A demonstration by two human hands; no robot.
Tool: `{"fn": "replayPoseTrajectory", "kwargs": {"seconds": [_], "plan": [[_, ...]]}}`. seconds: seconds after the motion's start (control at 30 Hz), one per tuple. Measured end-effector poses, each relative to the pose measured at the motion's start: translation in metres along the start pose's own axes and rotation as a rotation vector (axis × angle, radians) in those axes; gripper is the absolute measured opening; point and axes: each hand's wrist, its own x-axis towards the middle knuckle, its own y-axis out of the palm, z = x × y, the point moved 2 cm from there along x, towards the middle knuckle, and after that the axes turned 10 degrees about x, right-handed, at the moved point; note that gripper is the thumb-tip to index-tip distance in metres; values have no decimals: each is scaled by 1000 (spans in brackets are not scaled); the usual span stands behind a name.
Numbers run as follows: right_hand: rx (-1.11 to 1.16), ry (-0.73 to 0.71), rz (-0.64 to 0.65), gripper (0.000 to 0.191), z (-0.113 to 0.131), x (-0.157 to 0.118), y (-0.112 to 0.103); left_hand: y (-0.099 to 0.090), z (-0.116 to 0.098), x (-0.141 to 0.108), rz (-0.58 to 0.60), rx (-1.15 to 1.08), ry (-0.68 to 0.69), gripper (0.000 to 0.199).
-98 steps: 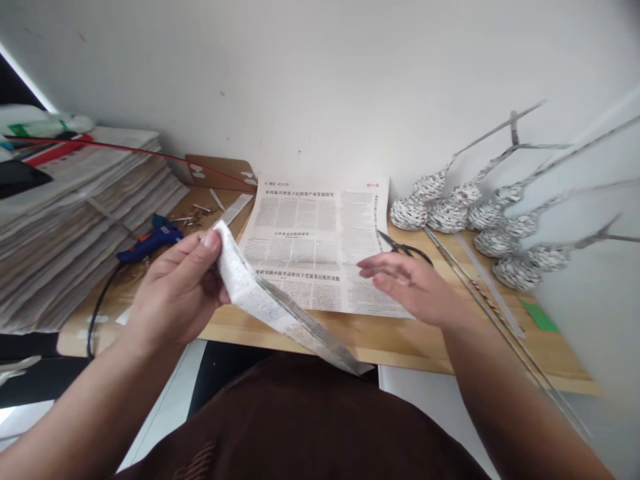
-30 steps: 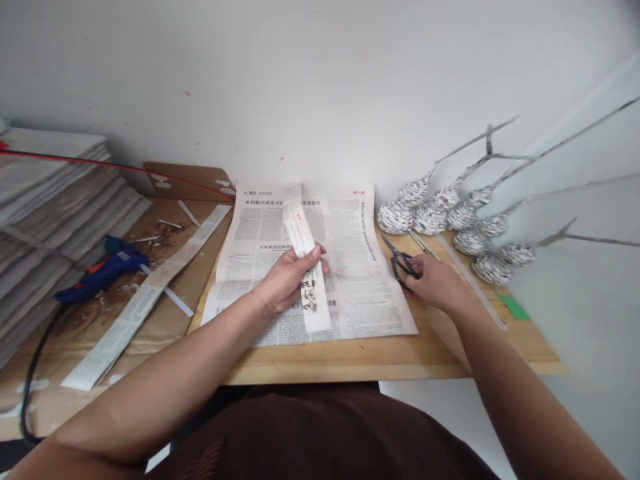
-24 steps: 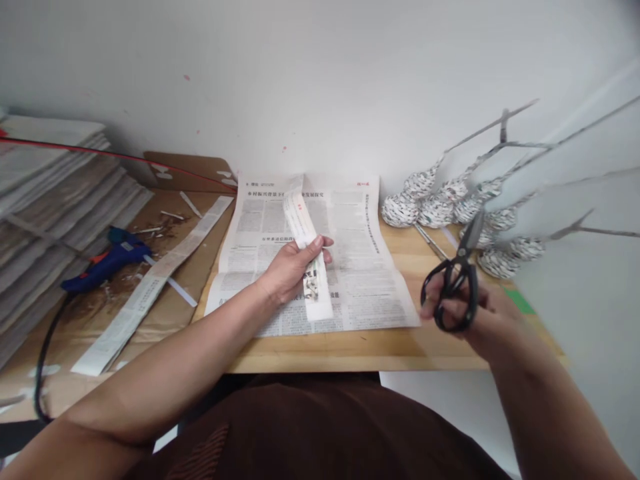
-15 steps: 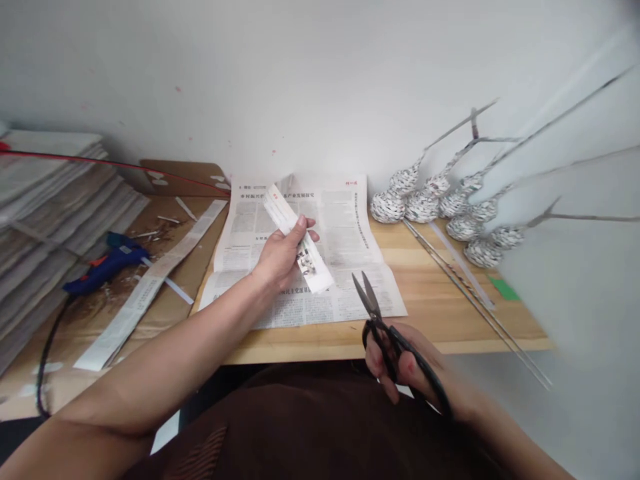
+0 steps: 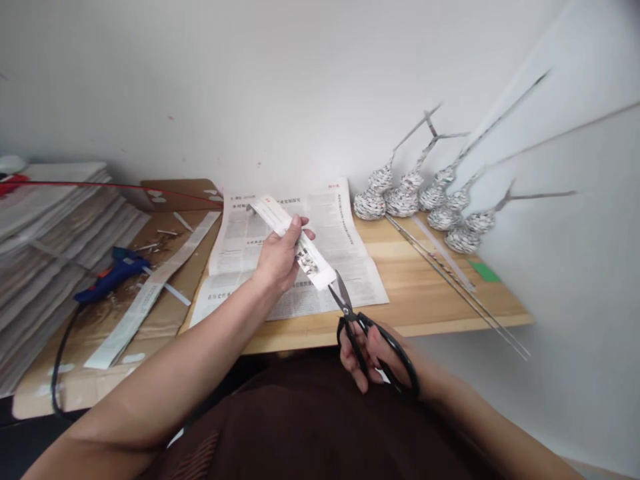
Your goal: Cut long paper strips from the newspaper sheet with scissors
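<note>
My left hand (image 5: 283,257) is closed around a folded newspaper strip (image 5: 314,264), thumb on top, holding it slanted above a spread newspaper sheet (image 5: 330,207). In my right hand (image 5: 373,353) is a pair of black-handled scissors (image 5: 347,305), its blades parted. The blade tips are at the strip's lower right end; whether paper lies between them I cannot tell for sure. Part of the newspaper sheet is hidden beneath my left hand and forearm.
Several woven paper gourds (image 5: 370,205) line the wall at right, stems sticking up. Thin paper rods (image 5: 455,287) overhang the table's front edge. At left are a blue glue gun (image 5: 117,270), a long paper strip (image 5: 150,293), cardboard (image 5: 175,327) and a newspaper stack (image 5: 60,253).
My right hand has brought the scissors left and up to the end of the strip. The left hand still grips the strip. The camera view has shifted slightly.
</note>
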Motion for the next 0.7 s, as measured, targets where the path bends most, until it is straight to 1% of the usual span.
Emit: {"fn": "replayPoseTrajectory", "kwargs": {"seconds": [0.1, 0.2, 0.3, 0.4, 0.5, 0.7], "plan": [[85, -16, -22, 69, -5, 2, 0, 2, 8, -12, 95, 6, -64, 40], [148, -29, -55, 72, -6, 3, 1, 2, 19, -27, 189, -41, -187, 44], [190, 0, -62, 74, -7, 3, 1, 2, 31, -43, 293, -96, -323, 43], [208, 34, -58, 76, -8, 2, 1, 3, 37, -53, 382, -46, -355, 35], [200, 27, -62, 78, -9, 0, 0, 2, 36, -56, 395, 43, -330, 29], [239, 42, -42, 79, -10, -5, -4, 2, 35, -54, 343, 109, -350, 34]]}}
